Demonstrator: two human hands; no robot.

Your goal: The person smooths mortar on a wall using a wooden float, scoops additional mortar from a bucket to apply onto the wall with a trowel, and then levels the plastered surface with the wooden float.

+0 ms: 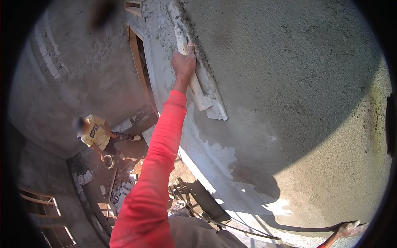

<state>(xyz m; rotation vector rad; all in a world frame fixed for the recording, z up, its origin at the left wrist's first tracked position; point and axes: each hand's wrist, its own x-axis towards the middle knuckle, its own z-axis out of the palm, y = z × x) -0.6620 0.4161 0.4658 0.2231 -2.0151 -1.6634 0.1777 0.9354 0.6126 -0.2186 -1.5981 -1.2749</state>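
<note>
My left hand (184, 65), at the end of a red sleeve, is closed around the pale, mortar-smeared handle of a long plastering float (214, 108). The float's blade lies against the grey plastered wall (256, 74), with a ridge of wet mortar along its edge. At the lower right, my right hand (346, 230) shows only in part, close to the wall and smeared with pale material. Its fingers are too unclear to say whether it grips anything. Below the float, the fresh plaster ends unevenly against a whiter surface (219, 159).
Down on the ground at left, another person in a yellow shirt (95, 131) holds a bucket (108, 161). Broken blocks (120, 193) lie nearby. Wooden frames (138, 62) line openings in the walls. Poles and planks (186, 194) stand below me.
</note>
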